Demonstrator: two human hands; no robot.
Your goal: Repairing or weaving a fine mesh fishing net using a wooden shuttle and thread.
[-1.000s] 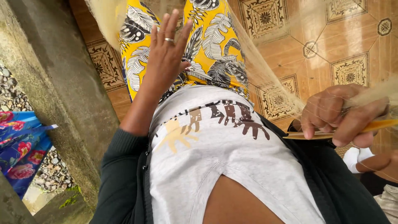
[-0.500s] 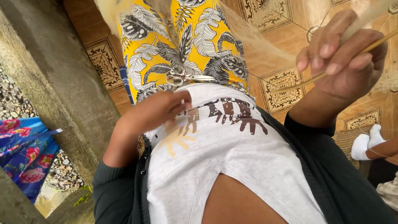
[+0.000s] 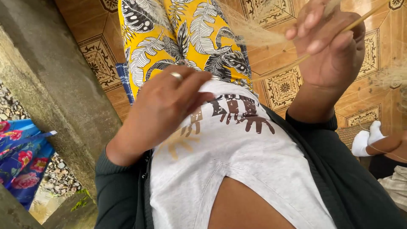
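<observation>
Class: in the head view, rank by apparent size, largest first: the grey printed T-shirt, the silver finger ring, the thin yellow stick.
1. Grey printed T-shirt, by far the largest.
2. Thin yellow stick, long but slim, partly hidden by the right hand.
3. Silver finger ring on the left hand.

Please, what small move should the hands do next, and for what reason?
Probably bring the left hand up toward the fibre. The right hand pinches a thin stick with pale fibre trailing from it, while the left hand rests empty on the shirt, apart from the fibre.
</observation>
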